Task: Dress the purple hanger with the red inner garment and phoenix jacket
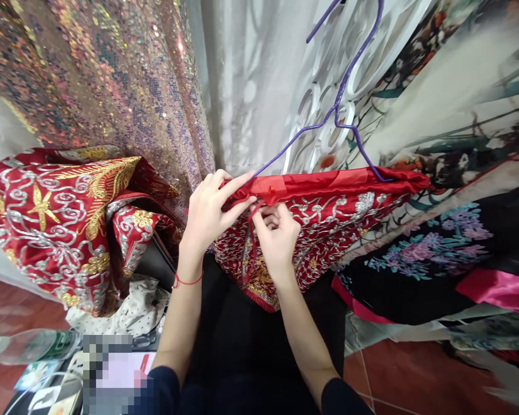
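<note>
A red embroidered skirt with silver and gold patterns hangs from a purple wire hanger, its plain red satin waistband at the top. My left hand is closed on the left end of the waistband, thumb and fingers pinching the fabric beside the hanger's arm. Just below the waistband, my right hand has its fingers curled together by a thin dark-red cord that dangles down the skirt's front. The cord seems to pass between its fingertips. Part of the waistband is hidden behind my left fingers.
A matching red embroidered garment is draped at the left, over something dark. Sequined fabric hangs behind it. A plastic bottle lies at the lower left near a polka-dot cloth. Black flowered fabric hangs at the right.
</note>
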The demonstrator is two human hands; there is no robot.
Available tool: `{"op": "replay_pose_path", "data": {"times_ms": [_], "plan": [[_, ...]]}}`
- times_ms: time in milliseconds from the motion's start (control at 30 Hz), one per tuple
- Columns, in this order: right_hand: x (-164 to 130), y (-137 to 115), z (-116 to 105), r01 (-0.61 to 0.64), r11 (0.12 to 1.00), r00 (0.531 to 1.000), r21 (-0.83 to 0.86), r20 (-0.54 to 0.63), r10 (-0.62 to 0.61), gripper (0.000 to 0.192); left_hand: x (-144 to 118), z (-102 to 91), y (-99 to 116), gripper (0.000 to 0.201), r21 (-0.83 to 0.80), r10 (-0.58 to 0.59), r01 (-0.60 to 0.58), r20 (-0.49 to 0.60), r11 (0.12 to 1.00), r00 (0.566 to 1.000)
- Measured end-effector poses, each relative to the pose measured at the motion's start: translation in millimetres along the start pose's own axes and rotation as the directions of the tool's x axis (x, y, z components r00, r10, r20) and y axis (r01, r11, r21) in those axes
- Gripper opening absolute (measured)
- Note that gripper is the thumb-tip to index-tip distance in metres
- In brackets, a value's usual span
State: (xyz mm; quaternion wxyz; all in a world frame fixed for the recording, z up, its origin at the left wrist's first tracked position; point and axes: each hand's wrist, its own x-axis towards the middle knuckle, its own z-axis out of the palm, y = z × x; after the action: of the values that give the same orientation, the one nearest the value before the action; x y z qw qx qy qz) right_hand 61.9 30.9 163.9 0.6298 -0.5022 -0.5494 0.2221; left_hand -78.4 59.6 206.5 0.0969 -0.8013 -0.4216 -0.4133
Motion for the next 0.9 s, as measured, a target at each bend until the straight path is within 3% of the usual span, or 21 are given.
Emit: {"op": "replay_pose_path", "data": {"times_ms": [133,267,367,433,500,567,733,833,900], "plan": [[2.9,-16.5,13.1,0.01,0.98,0.995,-0.199,-0.1,-0.03,0.017,-0.2,2.2,-8.4,0.028,-0.155,0.028,-0.051,-0.149,0.987,0.988],[2.7,-21.4,9.7,0.0,0.971,1.0,-0.238,0.016,0.004,0.018,4.0,-3.5,6.8,0.018,-0.186,0.114,-0.141,-0.151,0.972,0.982],[4.2,-16.4,4.9,0.019,0.995,0.99,-0.094,0.143,-0.005,0.018,10.7,-11.4,24.0,0.034,-0.177,0.184,-0.179,0.008,0.968,0.983],[5.0,-14.1,2.1,-0.009,0.999,0.982,0.034,0.187,0.002,0.018,16.7,-15.9,28.8,0.042,-0.157,0.157,-0.14,0.1,0.978,0.983],[4.8,-14.9,0.2,-0.057,0.989,0.977,0.136,0.213,0.027,0.019,23.5,-18.3,26.7,0.032,-0.101,0.129,-0.113,0.167,0.988,0.978],[3.8,-18.8,-0.3,-0.105,0.968,0.97,0.228,0.238,0.049,0.02,30.2,-17.9,20.6,0.027,-0.018,0.162,-0.161,0.203,0.987,0.966],[0.8,-26.9,8.2,-0.234,0.861,0.958,0.452,0.258,0.125,0.019,39.7,-10.0,8.8,0.035,0.171,0.381,-0.388,0.074,0.906,0.922],[-6.8,-17.2,20.3,-0.294,0.812,0.95,0.503,0.246,0.192,0.021,39.3,-8.0,5.7,0.035,0.221,0.435,-0.429,0.019,0.876,0.9],[-17.9,-1.3,29.8,-0.302,0.836,0.95,0.458,0.215,0.226,0.028,38.6,-7.6,3.0,0.034,0.213,0.451,-0.438,-0.017,0.874,0.892]]}}
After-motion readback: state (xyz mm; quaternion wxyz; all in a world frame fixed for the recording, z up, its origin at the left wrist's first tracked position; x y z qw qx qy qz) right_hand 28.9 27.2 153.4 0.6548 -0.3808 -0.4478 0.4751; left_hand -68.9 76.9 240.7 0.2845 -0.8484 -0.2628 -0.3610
